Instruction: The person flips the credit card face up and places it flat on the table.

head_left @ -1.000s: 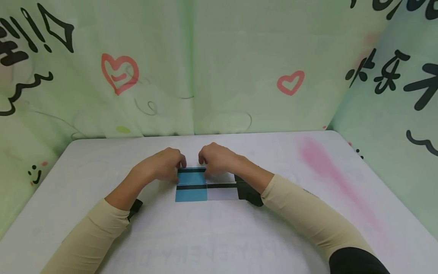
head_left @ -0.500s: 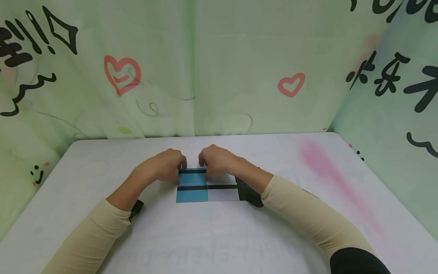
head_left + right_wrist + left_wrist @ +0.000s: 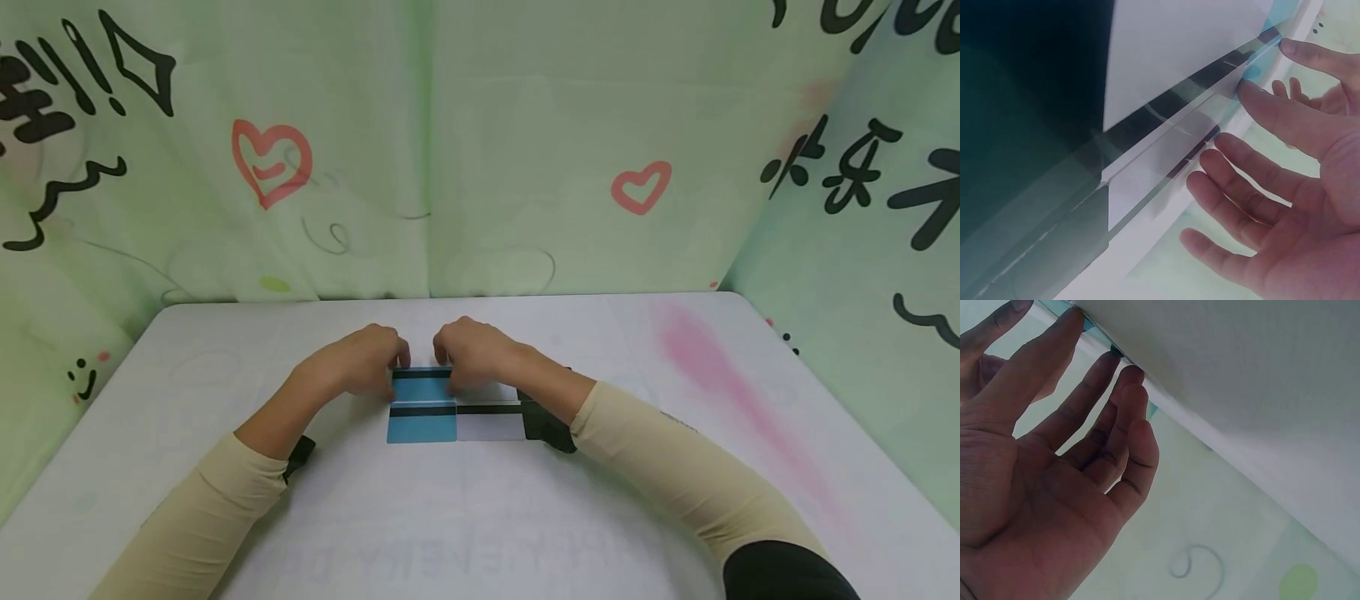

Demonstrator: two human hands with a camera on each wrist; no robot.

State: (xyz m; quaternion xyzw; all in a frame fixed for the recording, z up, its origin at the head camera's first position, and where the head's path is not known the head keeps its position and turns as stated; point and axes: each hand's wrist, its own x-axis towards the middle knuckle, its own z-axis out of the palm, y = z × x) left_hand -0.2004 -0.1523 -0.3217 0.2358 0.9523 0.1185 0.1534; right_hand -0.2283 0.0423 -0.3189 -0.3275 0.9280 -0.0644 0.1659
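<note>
Flat cards with black stripes lie in two touching rows on the white table. In the far row is a blue card (image 3: 422, 388); another blue card (image 3: 422, 429) lies nearer. White cards (image 3: 490, 427) adjoin them on the right, followed by dark green cards (image 3: 546, 427), partly hidden by the right forearm. My left hand (image 3: 367, 362) touches the far blue card's left side, thumb at its edge and relaxed fingers at the far corner. My right hand (image 3: 476, 350) rests its thumb (image 3: 1254, 97) where blue meets white, its other fingers loosely bent along the far edge.
The white table (image 3: 375, 517) has a pink smear (image 3: 735, 400) at right. A green printed curtain (image 3: 510, 150) hangs along its back edge and continues around both sides. Beige sleeves cover both forearms, and a dark wrist strap (image 3: 300, 454) shows under the left wrist.
The head view shifts slightly. Both hands keep almost the same pose at the far blue card, and the cards stay in place.
</note>
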